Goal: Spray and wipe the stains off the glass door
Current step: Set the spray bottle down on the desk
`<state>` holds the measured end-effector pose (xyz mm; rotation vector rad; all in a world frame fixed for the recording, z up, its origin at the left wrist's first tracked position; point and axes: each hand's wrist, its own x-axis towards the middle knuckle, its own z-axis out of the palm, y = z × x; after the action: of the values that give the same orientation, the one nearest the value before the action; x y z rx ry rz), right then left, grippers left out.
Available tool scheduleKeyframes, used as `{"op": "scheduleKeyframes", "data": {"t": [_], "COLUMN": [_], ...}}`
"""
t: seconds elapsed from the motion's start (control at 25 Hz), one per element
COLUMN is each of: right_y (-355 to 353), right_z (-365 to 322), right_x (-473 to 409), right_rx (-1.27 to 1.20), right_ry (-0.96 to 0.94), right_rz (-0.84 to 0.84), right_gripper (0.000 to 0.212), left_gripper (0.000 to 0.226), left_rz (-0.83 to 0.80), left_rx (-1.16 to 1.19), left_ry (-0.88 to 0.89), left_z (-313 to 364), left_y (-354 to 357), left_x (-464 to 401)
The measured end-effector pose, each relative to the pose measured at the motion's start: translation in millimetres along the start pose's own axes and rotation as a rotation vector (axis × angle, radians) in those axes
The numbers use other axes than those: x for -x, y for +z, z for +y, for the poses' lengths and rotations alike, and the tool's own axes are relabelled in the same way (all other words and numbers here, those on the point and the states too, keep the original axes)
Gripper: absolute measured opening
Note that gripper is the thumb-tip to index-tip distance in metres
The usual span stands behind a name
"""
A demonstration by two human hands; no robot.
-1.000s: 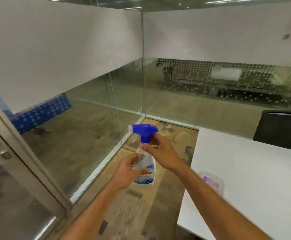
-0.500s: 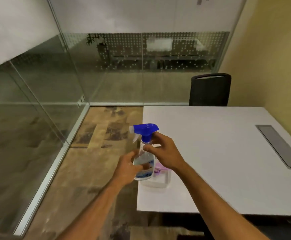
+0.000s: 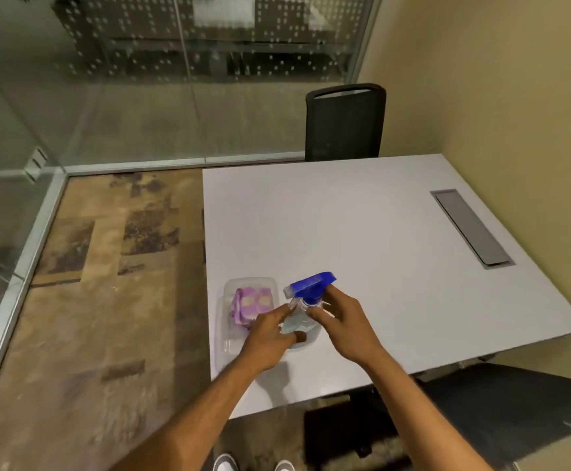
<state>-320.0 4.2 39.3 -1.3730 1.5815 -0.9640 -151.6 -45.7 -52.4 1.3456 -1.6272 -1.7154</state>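
From the head view, the spray bottle (image 3: 300, 312) stands roughly upright over the near left part of the white surface (image 3: 362, 232), just right of a clear plastic tray (image 3: 229, 334). Its body is clear plastic with pale liquid and a bluish label low down; its trigger head is bright blue, with a whitish nozzle tip pointing left toward the tray. Whether its base touches the surface cannot be told, since the hands cover it.

The right hand (image 3: 343, 326) has its grip wrapped on the bottle's neck just under the blue head, thumb and fingers closed around it. The left hand (image 3: 267, 338) cups the lower body from the left, its fingers curled against the label and one finger stretched up along the side.

In the tray lies a folded cloth (image 3: 252, 304), purple and pink with pale patches, partly behind the left hand.

A grey cable hatch (image 3: 471, 227) is set in the surface on the right. A black chair (image 3: 345, 122) stands at the far edge, in front of a glass wall (image 3: 182, 96) with a dotted film. The carpet (image 3: 100, 300) on the left is patchy brown. Two shoe tips (image 3: 224, 464) show at the bottom edge.
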Motion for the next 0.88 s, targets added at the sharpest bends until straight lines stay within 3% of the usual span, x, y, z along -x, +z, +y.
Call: {"op": "scheduleKeyframes", "data": {"t": [0.48, 0.88], "right_y": [5, 13], "right_z": [106, 137], "right_x": [-19, -11], "right_rx": [0.045, 0.014], "right_ry": [0.125, 0.199], "right_rz": [0.137, 0.177], "right_gripper": [0.03, 0.037], "left_gripper": [0.053, 0.051], "left_rz": [-0.073, -0.114], "left_rx": [-0.123, -0.152], "left_ry": [0.028, -0.001], "left_z": [-60, -77], "left_y": [45, 57], "left_x": [-78, -86]}}
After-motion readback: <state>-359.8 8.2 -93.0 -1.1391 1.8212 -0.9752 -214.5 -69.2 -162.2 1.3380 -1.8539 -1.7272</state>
